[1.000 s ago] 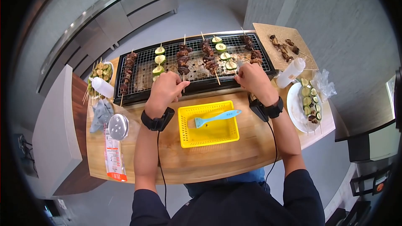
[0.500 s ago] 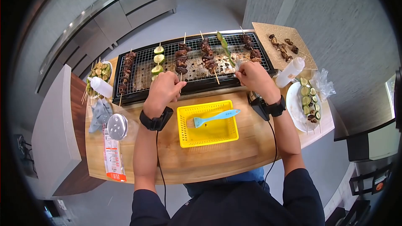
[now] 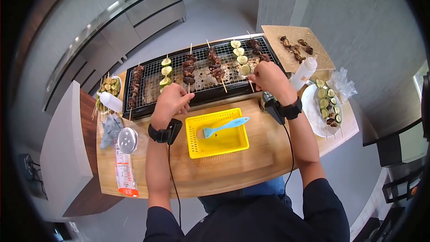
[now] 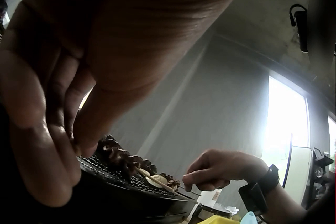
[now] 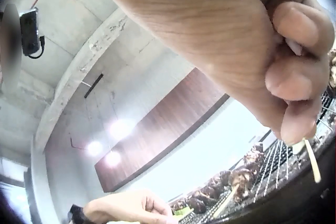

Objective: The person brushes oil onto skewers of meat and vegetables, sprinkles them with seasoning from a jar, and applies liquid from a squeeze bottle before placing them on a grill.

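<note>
In the head view my right hand pinches the lower stick end of a zucchini skewer, whose slices lie cut face up on the grill. The right wrist view shows the stick's tip poking out below my bent fingers. My left hand is at the grill's front edge, thumb and fingertips pinching the stick of a dark meat skewer. Just left of that lies another zucchini skewer, its lower end behind my left hand. More meat skewers lie across the mesh.
A yellow basket holds a blue brush. White bottles stand at both sides. Plates of skewers lie left and right; a board with cooked pieces is back right. A shaker lid is front left.
The zucchini skewer at my right hand turned edge-on, then came round with its slices flat again. Both hands kept their hold; the head view shifted slightly.
</note>
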### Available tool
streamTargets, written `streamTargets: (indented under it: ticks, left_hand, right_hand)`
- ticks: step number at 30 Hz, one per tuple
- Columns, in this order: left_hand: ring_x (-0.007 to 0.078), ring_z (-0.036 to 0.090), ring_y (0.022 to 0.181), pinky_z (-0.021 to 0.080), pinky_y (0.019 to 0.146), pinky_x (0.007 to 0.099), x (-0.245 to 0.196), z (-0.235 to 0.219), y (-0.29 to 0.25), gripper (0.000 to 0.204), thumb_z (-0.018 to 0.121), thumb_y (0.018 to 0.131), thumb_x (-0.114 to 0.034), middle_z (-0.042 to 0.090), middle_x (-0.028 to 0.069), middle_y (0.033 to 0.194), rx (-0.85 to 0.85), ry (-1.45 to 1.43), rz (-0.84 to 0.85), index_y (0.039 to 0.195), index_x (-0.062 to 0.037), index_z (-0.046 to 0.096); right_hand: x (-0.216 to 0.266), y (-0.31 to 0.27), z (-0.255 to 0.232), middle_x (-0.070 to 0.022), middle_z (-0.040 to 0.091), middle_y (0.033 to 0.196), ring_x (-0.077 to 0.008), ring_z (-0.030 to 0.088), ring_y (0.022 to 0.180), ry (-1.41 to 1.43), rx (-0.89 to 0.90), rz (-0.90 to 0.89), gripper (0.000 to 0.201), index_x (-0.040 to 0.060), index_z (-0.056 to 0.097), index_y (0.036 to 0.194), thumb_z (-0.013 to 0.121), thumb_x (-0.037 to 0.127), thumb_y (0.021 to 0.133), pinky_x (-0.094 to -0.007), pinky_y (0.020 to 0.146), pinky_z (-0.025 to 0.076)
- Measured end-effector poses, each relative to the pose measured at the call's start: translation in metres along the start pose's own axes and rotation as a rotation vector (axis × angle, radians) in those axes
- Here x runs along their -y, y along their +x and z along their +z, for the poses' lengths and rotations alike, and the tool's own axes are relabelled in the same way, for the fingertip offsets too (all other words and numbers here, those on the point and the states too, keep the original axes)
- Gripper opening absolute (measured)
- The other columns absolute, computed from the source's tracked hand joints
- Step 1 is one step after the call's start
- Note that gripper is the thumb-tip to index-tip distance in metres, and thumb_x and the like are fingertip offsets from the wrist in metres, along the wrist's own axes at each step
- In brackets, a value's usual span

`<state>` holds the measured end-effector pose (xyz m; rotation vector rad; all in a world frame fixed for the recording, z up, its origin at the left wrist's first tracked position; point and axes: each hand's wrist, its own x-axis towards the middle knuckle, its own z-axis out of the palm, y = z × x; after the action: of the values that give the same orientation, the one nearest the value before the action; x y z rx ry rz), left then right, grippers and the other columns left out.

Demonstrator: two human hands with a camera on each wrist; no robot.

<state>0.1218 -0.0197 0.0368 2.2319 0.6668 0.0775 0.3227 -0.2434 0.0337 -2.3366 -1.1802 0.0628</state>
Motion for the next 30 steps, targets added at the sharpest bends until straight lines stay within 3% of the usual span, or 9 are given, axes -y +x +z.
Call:
streamTargets:
  ticks: [3, 5, 7, 11, 13, 18, 29, 30]
  left_hand:
    - [0.0159, 0.065, 0.048, 0.048, 0.043, 0.0239, 0.0, -0.007, 0.0, 0.03, 0.064, 0.086, -0.021, 0.065, 0.0107, 0.06, 0.017, -0.041, -0.04, 0.073, 0.0068, 0.066]
    - [0.0159, 0.065, 0.049, 0.048, 0.043, 0.0237, -0.001, -0.012, 0.004, 0.031, 0.065, 0.086, -0.022, 0.066, 0.0106, 0.061, 0.042, -0.063, -0.042, 0.073, 0.0064, 0.066]
    - [0.016, 0.066, 0.05, 0.049, 0.044, 0.0234, -0.003, -0.015, 0.005, 0.032, 0.066, 0.085, -0.023, 0.066, 0.0106, 0.061, 0.065, 0.005, -0.117, 0.072, 0.0068, 0.066]
    - [0.0153, 0.066, 0.052, 0.049, 0.044, 0.0228, -0.009, -0.014, 0.004, 0.032, 0.067, 0.085, -0.024, 0.066, 0.0108, 0.063, 0.056, 0.054, -0.139, 0.074, 0.0061, 0.067]
    - [0.015, 0.066, 0.052, 0.049, 0.044, 0.0229, -0.013, -0.011, 0.005, 0.032, 0.067, 0.085, -0.024, 0.066, 0.0105, 0.062, 0.025, 0.063, -0.112, 0.074, 0.0057, 0.067]
    - [0.0145, 0.063, 0.047, 0.047, 0.044, 0.0247, -0.005, 0.004, -0.001, 0.031, 0.07, 0.081, -0.021, 0.064, 0.0105, 0.056, -0.057, 0.025, 0.023, 0.068, 0.0066, 0.065]
    - [0.0162, 0.064, 0.046, 0.047, 0.043, 0.0244, -0.012, 0.011, -0.003, 0.031, 0.064, 0.086, -0.018, 0.065, 0.0116, 0.058, -0.076, 0.001, -0.063, 0.071, 0.0091, 0.065]
    - [0.0154, 0.064, 0.048, 0.047, 0.042, 0.0237, -0.013, 0.009, -0.002, 0.03, 0.063, 0.087, -0.019, 0.065, 0.0106, 0.059, -0.064, 0.016, -0.062, 0.077, 0.0087, 0.066]
  right_hand:
    - [0.011, 0.008, -0.006, -0.0107, 0.061, 0.053, -0.0225, 0.061, 0.048, 0.076, 0.004, -0.052, 0.028, -0.0042, 0.065, 0.065, 0.063, 0.016, 0.085, -0.0339, 0.054, 0.049]
    - [0.029, 0.012, -0.008, -0.0092, 0.062, 0.053, -0.0181, 0.061, 0.048, 0.15, 0.114, -0.018, 0.028, -0.0043, 0.067, 0.071, 0.063, 0.019, 0.086, -0.0323, 0.054, 0.05]
    - [0.038, 0.014, 0.002, -0.0098, 0.062, 0.053, -0.0208, 0.062, 0.049, 0.179, 0.123, -0.067, 0.027, -0.0039, 0.068, 0.073, 0.065, 0.02, 0.085, -0.033, 0.056, 0.051]
    - [0.048, 0.018, 0.025, -0.0106, 0.062, 0.053, -0.0262, 0.063, 0.054, 0.14, 0.076, -0.1, 0.03, -0.0018, 0.068, 0.067, 0.066, 0.023, 0.084, -0.0361, 0.06, 0.052]
    - [0.048, 0.018, 0.034, -0.0101, 0.061, 0.053, -0.0257, 0.063, 0.054, 0.039, -0.072, -0.219, 0.031, -0.001, 0.067, 0.064, 0.067, 0.024, 0.083, -0.0364, 0.061, 0.051]
    - [0.049, 0.019, 0.033, -0.0098, 0.061, 0.051, -0.0254, 0.063, 0.053, 0.013, 0.022, -0.139, 0.034, -0.0001, 0.065, 0.061, 0.067, 0.026, 0.083, -0.0361, 0.058, 0.051]
    - [0.048, 0.016, 0.042, -0.0119, 0.063, 0.055, -0.0239, 0.064, 0.053, 0.084, 0.076, -0.168, 0.023, -0.0035, 0.066, 0.066, 0.073, 0.017, 0.076, -0.0341, 0.059, 0.052]
    - [0.047, 0.016, 0.041, -0.0123, 0.063, 0.055, -0.0238, 0.064, 0.052, 0.069, 0.079, -0.169, 0.023, -0.0042, 0.066, 0.067, 0.073, 0.015, 0.076, -0.034, 0.058, 0.052]
